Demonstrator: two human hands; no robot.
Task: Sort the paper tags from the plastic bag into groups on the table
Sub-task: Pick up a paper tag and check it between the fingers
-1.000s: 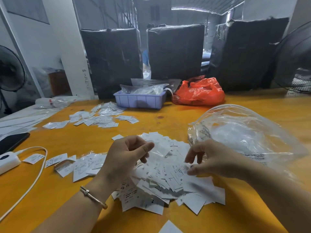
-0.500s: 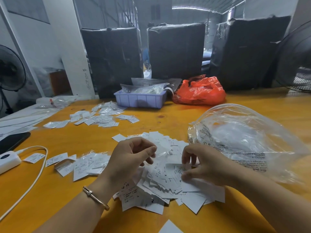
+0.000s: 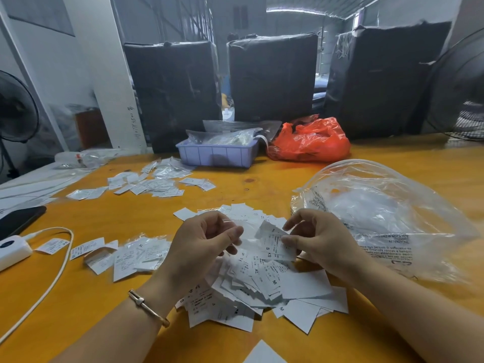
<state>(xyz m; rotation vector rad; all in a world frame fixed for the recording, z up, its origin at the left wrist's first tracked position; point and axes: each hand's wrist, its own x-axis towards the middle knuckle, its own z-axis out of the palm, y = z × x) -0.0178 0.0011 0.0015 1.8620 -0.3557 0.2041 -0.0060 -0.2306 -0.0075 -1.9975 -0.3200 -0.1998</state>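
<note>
Here the right hand point(image 3: 319, 242) pinches a tag point(image 3: 275, 244) above the pile point(image 3: 262, 284).

Bare table point(image 3: 262, 187) beyond tag pile point(image 3: 262, 279)

Three black-wrapped bales point(image 3: 272, 77) stand behind the orange table point(image 3: 262, 189), fans flanking.

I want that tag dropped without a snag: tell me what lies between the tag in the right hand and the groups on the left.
The right hand pinches a tag above the unsorted pile. The left hand, raised beside it, stands between the tag and the sorted groups; nothing else visible does.
</note>
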